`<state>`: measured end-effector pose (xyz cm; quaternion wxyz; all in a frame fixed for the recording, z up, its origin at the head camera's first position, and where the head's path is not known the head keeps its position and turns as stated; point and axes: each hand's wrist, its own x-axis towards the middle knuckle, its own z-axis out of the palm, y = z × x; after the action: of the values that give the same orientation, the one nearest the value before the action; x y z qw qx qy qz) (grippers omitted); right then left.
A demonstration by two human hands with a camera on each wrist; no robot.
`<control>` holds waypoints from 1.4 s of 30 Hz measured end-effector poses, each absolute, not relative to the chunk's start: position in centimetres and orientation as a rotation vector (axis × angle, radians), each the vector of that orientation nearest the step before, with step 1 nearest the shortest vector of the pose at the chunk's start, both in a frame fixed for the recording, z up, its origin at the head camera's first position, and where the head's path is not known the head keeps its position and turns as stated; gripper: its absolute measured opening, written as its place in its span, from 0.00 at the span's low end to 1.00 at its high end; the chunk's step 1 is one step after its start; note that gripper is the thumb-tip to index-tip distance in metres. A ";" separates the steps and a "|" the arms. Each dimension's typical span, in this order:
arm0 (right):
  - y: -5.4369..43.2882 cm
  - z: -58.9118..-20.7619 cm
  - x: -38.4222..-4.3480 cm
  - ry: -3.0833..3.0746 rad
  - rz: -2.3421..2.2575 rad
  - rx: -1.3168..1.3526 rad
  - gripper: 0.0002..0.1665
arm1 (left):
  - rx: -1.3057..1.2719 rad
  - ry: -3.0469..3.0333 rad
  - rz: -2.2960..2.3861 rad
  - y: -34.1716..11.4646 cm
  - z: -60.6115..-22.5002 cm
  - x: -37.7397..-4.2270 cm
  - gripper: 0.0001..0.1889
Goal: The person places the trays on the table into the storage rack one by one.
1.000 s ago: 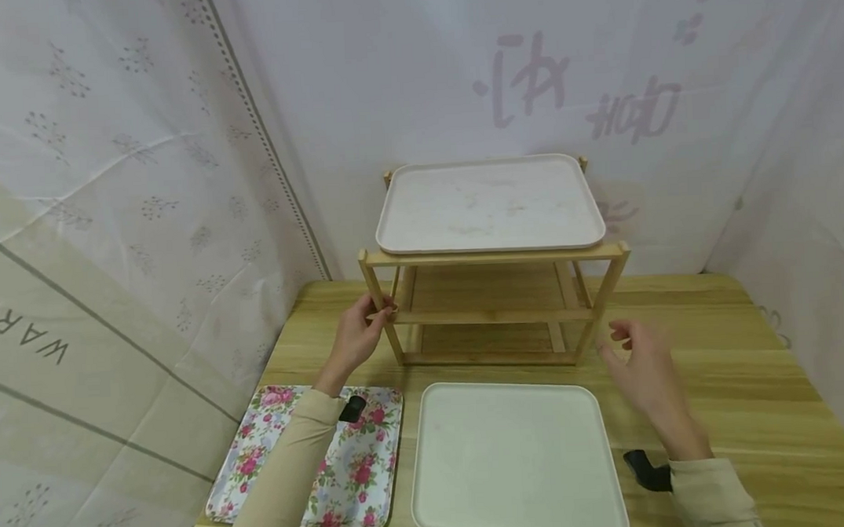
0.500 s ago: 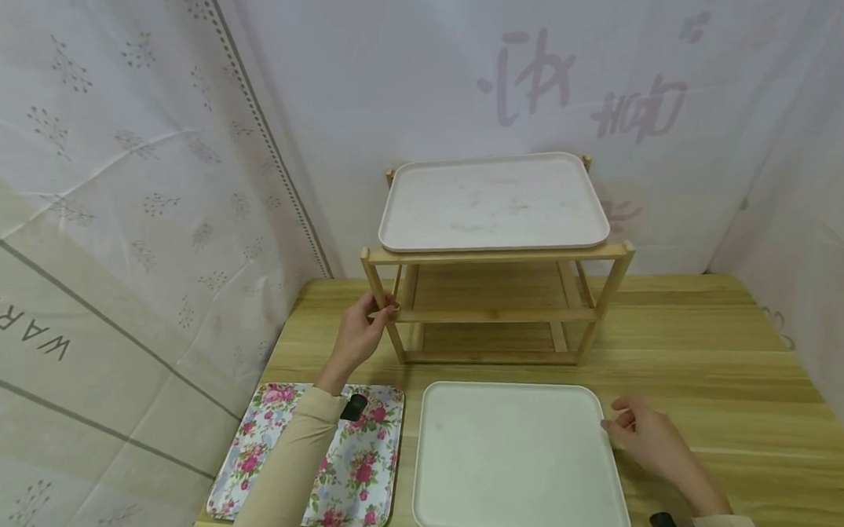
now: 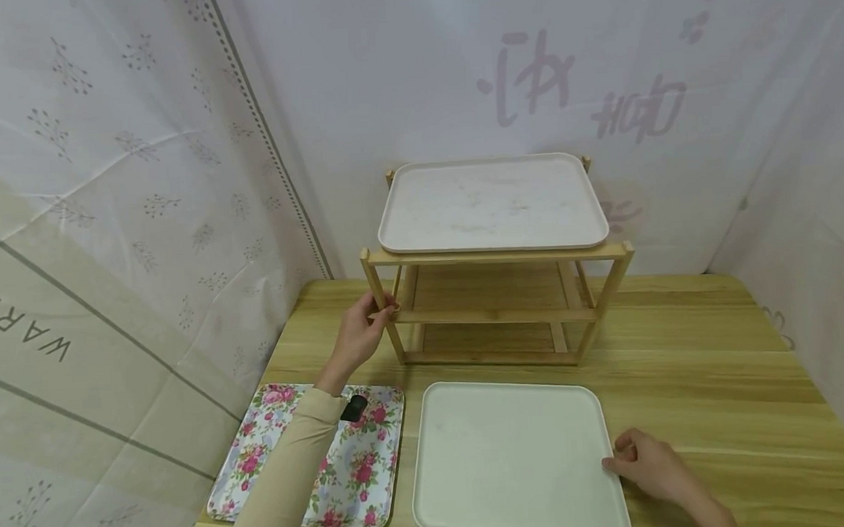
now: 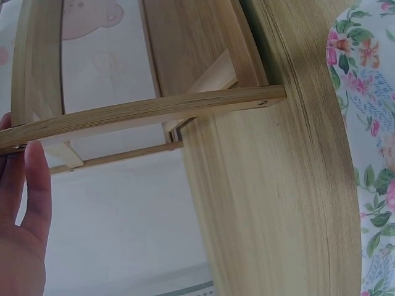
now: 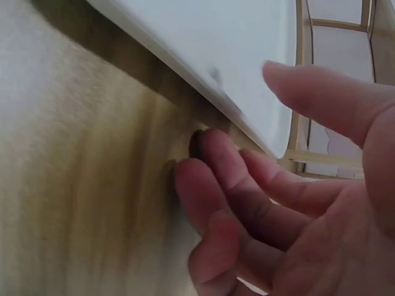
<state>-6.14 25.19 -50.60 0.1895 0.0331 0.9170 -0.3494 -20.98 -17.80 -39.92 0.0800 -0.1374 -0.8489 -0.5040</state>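
My left hand (image 3: 357,329) grips the left front post of a wooden tiered rack (image 3: 495,317), thumb on one side of the wood and fingers partly hidden behind it. A white tray (image 3: 493,201) lies on the rack's top tier. In front of the rack a pale plain tray (image 3: 511,456) rests on the table. At that tray's right edge is my right hand (image 3: 650,467). In the right wrist view its thumb (image 5: 321,92) hangs over the rim, while the loosely bent fingers (image 5: 225,157) sit beside and below it, with no clear pinch on the tray.
A floral tray (image 3: 360,470) lies on the table to the left of the plain one, partly under my left forearm. The wood-grain table (image 3: 716,368) extends to the right. Printed curtains (image 3: 414,75) hang behind and along both sides.
My right hand has moved from beside the rack's right front post down and toward me, to the plain tray's right edge. The left hand keeps its place on the post.
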 end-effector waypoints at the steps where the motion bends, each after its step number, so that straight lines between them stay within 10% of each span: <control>1: 25.1 -50.7 -6.0 2.571 -0.984 0.088 0.22 | -0.406 -2.541 -1.504 -17.8 -39.9 -21.0 0.12; 42: 25.4 -52.5 -4.4 2.524 -1.140 -0.035 0.10 | -0.419 -2.520 -1.505 -17.7 -39.8 -20.8 0.12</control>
<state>-4.44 25.41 -52.47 0.1850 -0.0124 0.8956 -0.4044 -20.79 -17.73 -39.80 0.0883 -0.1408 -0.8465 -0.5058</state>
